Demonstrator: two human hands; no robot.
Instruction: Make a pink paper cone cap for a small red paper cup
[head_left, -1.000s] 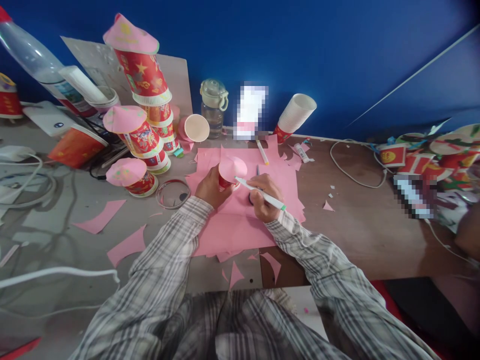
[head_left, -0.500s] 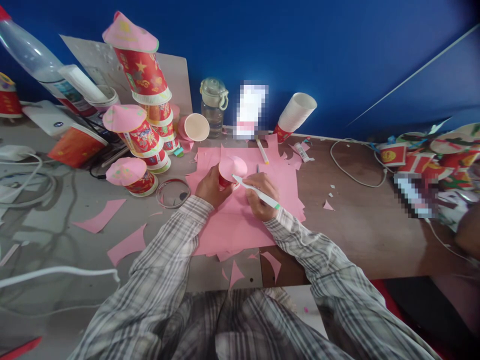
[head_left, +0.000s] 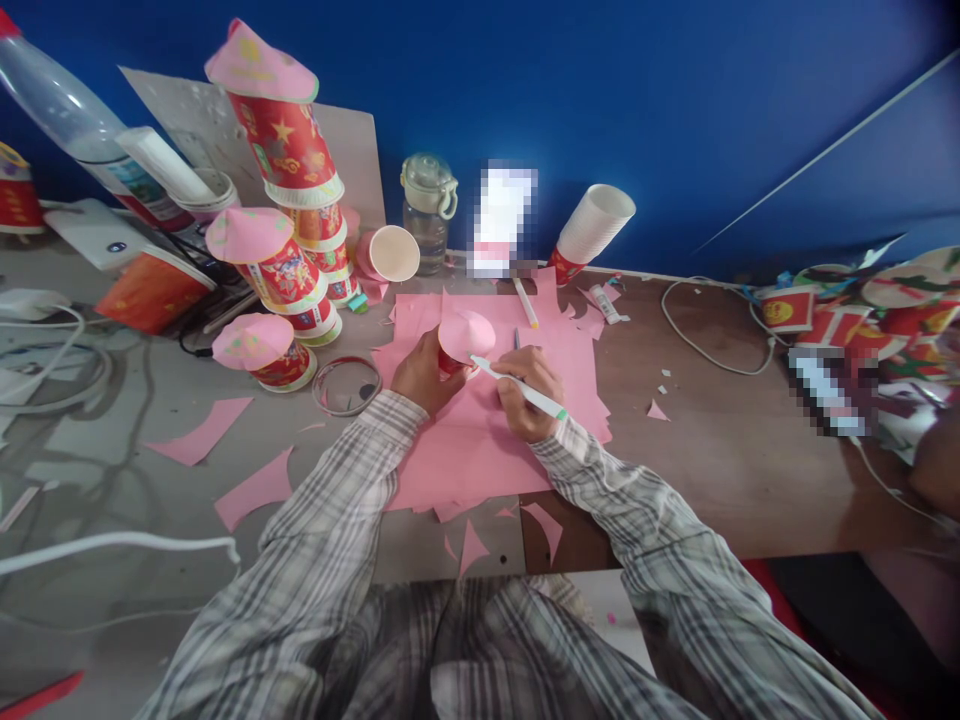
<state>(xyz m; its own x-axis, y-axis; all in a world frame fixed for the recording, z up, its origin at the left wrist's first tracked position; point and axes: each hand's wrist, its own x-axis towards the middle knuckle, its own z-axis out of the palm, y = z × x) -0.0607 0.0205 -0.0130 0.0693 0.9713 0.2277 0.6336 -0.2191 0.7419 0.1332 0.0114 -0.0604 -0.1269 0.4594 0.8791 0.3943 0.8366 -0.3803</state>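
Observation:
My left hand [head_left: 420, 374] is wrapped around a red paper cup [head_left: 448, 366] topped by a pink paper cone [head_left: 466, 334]. Between the fingers of my right hand [head_left: 529, 392] is a white marker [head_left: 541, 402] with a green end; its tip is close to the lower right edge of the cone, and I cannot tell if they touch. Both hands are over pink paper sheets [head_left: 480, 460] on the table. A yellow-tipped white marker [head_left: 527, 304] lies on the sheets just beyond the cup.
On the left stand red paper cups with pink cone tops [head_left: 281, 150], some stacked. A water bottle [head_left: 427, 215], a phone [head_left: 501, 220] and stacked white cups [head_left: 598, 225] line the blue wall. Pink scraps [head_left: 199, 432] lie about. Decorated cups [head_left: 840, 325] and another person's arm are at right.
My right hand and the marker have shifted slightly right and down, the tip moving along toward the cone's lower edge. My left hand and the cup stay nearly still.

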